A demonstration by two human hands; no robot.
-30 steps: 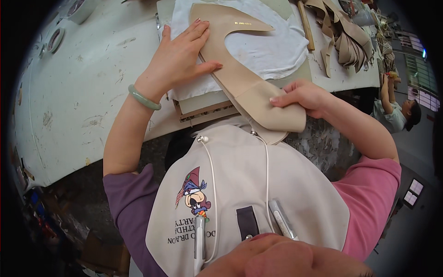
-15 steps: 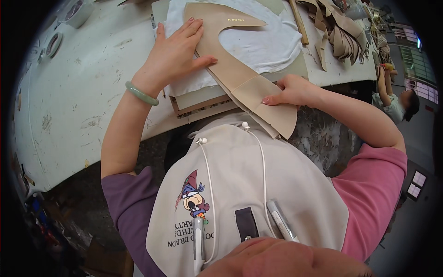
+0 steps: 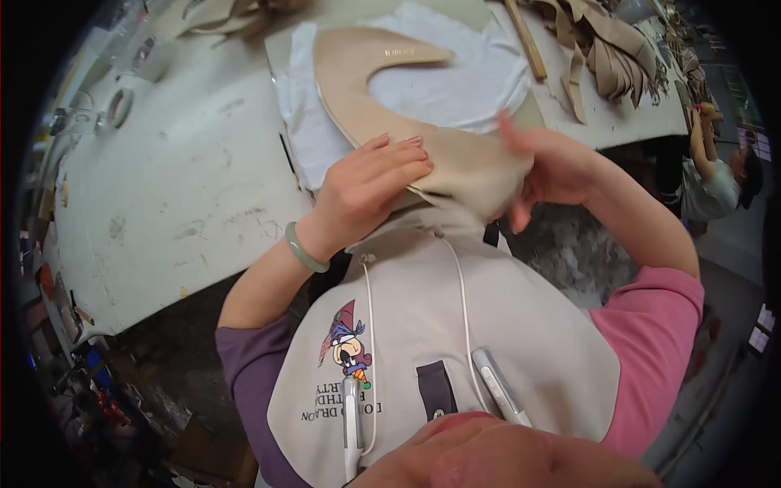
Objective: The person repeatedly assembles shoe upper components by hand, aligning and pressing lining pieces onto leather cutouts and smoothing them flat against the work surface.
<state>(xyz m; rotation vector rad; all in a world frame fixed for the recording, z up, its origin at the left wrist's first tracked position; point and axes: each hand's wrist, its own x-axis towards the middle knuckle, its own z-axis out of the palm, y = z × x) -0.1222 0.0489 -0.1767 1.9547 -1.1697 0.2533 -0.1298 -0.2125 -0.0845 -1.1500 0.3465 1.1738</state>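
Observation:
A curved beige leather piece [image 3: 346,85] lies over a folded white cloth [image 3: 431,89], its hooked end pointing right at the far side. Its near end hangs toward my apron and looks bent or rumpled. My left hand [image 3: 374,187] rests flat on the near part, fingers together and stretched out, a pale green bangle at the wrist. At the right edge of that near end is my right hand [image 3: 557,167], blurred by motion, its thumb and fingers apart. Whether it touches the leather is hard to tell.
A wooden stick [image 3: 526,41] lies right of the cloth. Beyond it sits a heap of beige leather pieces [image 3: 614,61]. Far left on the white table [image 3: 187,203] are a tape roll [image 3: 119,107] and a clear container [image 3: 150,57]. Another person [image 3: 712,183] is at far right.
My left hand has slid nearer and to the right along the leather. My right hand has loosened from the near end and its fingers have spread. The near end is now bent.

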